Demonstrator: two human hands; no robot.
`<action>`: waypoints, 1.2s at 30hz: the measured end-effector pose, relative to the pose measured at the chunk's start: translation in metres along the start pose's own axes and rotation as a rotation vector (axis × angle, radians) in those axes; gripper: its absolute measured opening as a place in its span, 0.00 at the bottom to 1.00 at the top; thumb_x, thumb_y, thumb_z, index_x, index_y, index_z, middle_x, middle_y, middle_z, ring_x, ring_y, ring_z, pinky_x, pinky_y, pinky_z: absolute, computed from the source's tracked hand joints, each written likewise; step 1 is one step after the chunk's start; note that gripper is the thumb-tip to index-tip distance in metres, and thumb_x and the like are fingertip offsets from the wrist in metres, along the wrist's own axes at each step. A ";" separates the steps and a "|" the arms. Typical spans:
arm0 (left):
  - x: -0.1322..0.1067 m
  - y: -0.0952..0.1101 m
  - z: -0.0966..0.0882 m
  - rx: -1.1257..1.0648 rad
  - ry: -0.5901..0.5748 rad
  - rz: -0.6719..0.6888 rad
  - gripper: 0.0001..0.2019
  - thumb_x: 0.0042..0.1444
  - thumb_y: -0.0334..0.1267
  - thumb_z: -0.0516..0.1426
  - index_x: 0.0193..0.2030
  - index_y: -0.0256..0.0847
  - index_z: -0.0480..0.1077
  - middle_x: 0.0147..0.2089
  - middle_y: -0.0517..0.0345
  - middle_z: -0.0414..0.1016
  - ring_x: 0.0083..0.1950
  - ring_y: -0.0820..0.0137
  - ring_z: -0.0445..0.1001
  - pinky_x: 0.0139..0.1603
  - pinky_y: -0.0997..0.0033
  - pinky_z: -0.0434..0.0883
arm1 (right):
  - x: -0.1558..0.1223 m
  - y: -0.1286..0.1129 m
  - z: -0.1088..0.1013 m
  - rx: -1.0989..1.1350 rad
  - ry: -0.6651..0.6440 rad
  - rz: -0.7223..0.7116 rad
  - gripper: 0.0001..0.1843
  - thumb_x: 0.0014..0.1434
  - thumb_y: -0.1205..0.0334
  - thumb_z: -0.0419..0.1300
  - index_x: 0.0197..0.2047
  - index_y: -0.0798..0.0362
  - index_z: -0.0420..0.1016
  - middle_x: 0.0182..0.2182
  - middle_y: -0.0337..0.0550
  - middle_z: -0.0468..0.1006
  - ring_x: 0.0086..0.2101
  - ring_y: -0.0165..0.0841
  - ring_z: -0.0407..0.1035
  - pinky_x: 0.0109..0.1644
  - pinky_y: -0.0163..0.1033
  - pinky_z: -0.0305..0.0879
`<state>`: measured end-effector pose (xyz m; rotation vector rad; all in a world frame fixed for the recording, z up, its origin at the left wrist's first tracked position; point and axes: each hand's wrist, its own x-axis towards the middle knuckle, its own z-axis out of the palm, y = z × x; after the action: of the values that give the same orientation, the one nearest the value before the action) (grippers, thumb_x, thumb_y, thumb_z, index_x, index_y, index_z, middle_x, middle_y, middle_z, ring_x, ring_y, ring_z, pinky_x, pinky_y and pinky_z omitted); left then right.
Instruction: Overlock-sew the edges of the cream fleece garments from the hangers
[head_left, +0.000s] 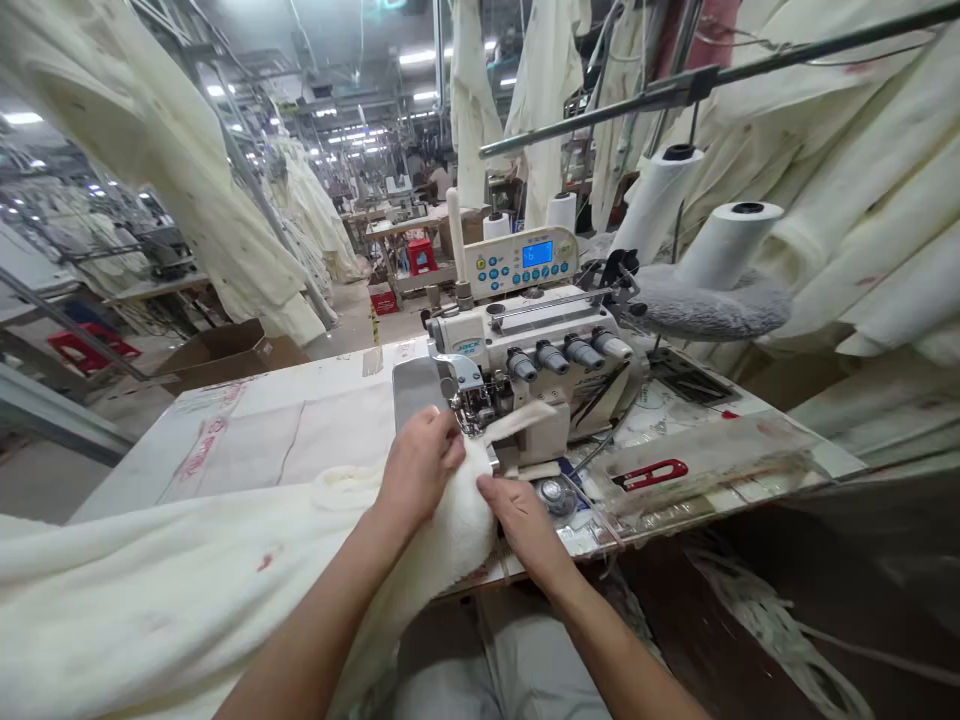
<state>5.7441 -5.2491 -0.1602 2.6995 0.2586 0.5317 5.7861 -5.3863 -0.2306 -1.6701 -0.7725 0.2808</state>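
Note:
Cream fleece fabric (187,590) spreads over the left of the table and runs up to the needle area of a white overlock sewing machine (487,340). My left hand (420,460) is closed on the fabric just in front of the presser foot, fingers bent in a pinch. On the fabric's right edge my right hand (525,520) grips with the thumb on top; its other fingers are partly hidden. A narrow cream strip (521,422) sticks out to the right beside the needle area. The fabric under the foot is hidden.
Red thread snips (651,474) lie on the table's right side. White thread cones (731,245) stand behind the machine, below a metal rail (675,92). Cream garments (862,200) hang at right and left. A cardboard box (225,355) sits beyond the white table (255,410).

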 end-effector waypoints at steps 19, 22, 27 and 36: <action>-0.012 0.000 0.002 0.104 0.014 0.106 0.05 0.59 0.35 0.50 0.32 0.40 0.64 0.35 0.57 0.70 0.38 0.66 0.67 0.40 0.65 0.61 | -0.016 -0.004 -0.011 0.013 0.183 0.093 0.15 0.59 0.54 0.55 0.45 0.54 0.64 0.21 0.32 0.64 0.22 0.27 0.58 0.25 0.30 0.52; -0.015 0.001 0.004 0.207 0.039 0.113 0.06 0.60 0.35 0.50 0.33 0.40 0.65 0.35 0.56 0.69 0.39 0.64 0.66 0.40 0.64 0.61 | -0.016 -0.013 -0.013 -0.227 0.177 -0.053 0.22 0.61 0.61 0.50 0.59 0.49 0.59 0.22 0.33 0.66 0.21 0.28 0.59 0.26 0.31 0.54; -0.022 0.004 0.003 0.263 0.038 0.115 0.07 0.59 0.40 0.51 0.36 0.40 0.66 0.37 0.54 0.68 0.41 0.62 0.66 0.40 0.62 0.61 | -0.010 -0.026 -0.022 -0.516 0.062 -0.072 0.26 0.59 0.66 0.48 0.61 0.46 0.62 0.20 0.35 0.69 0.19 0.29 0.59 0.26 0.33 0.54; -0.009 0.003 -0.005 -0.128 -0.022 -0.022 0.06 0.57 0.35 0.52 0.30 0.40 0.65 0.32 0.60 0.66 0.37 0.69 0.67 0.37 0.70 0.62 | -0.006 -0.031 -0.020 -0.532 0.141 -0.116 0.25 0.59 0.65 0.48 0.60 0.50 0.64 0.22 0.38 0.73 0.20 0.30 0.63 0.27 0.33 0.55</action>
<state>5.7339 -5.2530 -0.1577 2.5741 0.2389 0.4944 5.7829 -5.4039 -0.1980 -2.1041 -0.8822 -0.1384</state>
